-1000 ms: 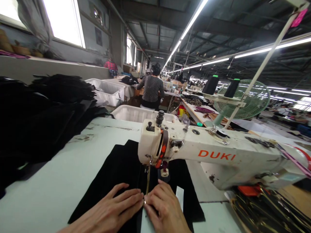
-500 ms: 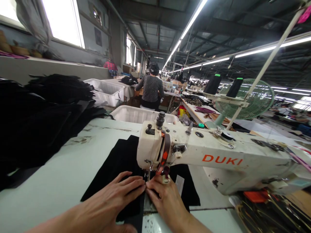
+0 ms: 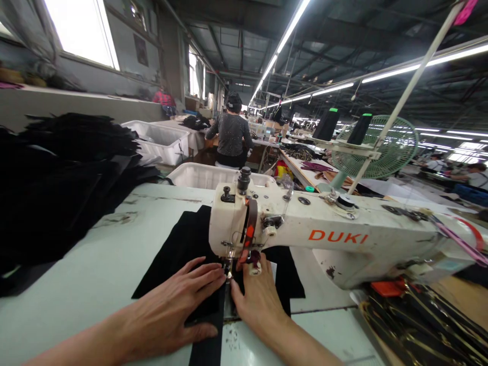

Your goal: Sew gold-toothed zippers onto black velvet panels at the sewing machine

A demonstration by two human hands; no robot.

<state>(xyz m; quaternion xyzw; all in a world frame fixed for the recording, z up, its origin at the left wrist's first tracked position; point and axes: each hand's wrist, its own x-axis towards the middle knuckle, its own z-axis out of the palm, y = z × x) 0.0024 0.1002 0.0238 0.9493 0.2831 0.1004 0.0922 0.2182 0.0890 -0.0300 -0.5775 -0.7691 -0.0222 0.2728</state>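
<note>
A white sewing machine (image 3: 290, 223) marked DUKI stands across the table, with black fabric (image 3: 175, 244) lying under its needle area. My left hand (image 3: 183, 300) rests on the fabric left of the presser foot (image 3: 229, 270), fingers stretched out and thumb spread. On the other side of the foot, my right hand (image 3: 259, 295) lies on the fabric, its thumb apart and pointing at the foot; its other fingertips are partly hidden behind the machine's parts. A narrow black strip of fabric (image 3: 208, 345) runs toward me between the hands.
At the left is a large pile of black fabric pieces (image 3: 68, 188). White plastic bins (image 3: 186, 175) stand beyond the table, before a seated person (image 3: 232, 134). Thread cones (image 3: 360, 129) and a green fan (image 3: 396, 147) are behind the machine. Black straps with gold edging (image 3: 415, 325) lie at the right.
My right hand has spread its thumb away from the other fingers, which have moved forward beside the foot. My left hand stays on the fabric. The whole view has shifted slightly.
</note>
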